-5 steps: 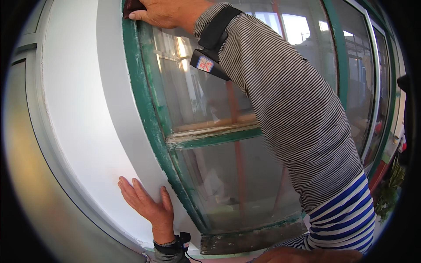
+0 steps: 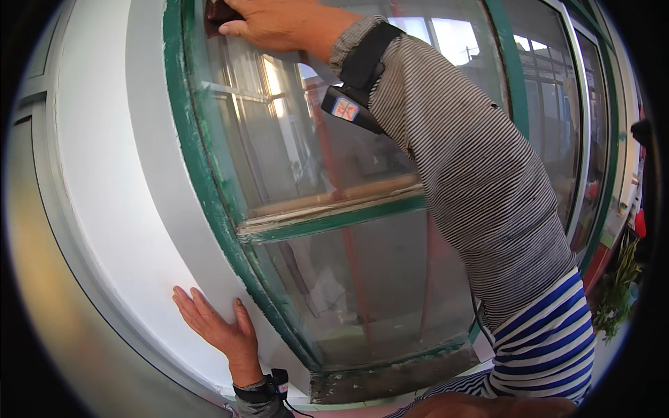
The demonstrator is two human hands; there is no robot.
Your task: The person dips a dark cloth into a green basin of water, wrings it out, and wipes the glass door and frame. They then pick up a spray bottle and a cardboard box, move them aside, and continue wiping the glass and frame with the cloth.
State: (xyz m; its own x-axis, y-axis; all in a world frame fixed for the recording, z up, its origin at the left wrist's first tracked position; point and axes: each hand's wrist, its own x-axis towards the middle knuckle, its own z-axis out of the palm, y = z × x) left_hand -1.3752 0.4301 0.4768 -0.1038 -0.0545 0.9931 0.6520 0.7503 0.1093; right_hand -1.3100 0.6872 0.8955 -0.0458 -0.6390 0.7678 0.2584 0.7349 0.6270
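At the top left of the glass, my right hand (image 2: 279, 24) is closed on a dark reddish-brown pad (image 2: 220, 15). The pad lies beside the inner edge of the green window frame (image 2: 201, 164); it is partly covered by my fingers and cut off by the picture's top, so its exact kind is unclear. My left hand (image 2: 226, 334) rests low on the white wall (image 2: 104, 139), fingers stretched out and holding nothing. Paint is worn and chipped along the frame, and bare pale wood shows on the crossbar (image 2: 327, 214) between the upper and lower panes.
A grey band (image 2: 157, 153) of wall borders the window. Below the panes runs a weathered sill (image 2: 390, 380). More glazed panels with a white frame (image 2: 584, 139) stand at the right, near a green plant (image 2: 617, 292). A metal-framed door (image 2: 49, 230) is at the far left.
My right hand and the pad have shifted right, off the green upright toward the glass. The whole view has swung slightly; my left hand stays against the wall.
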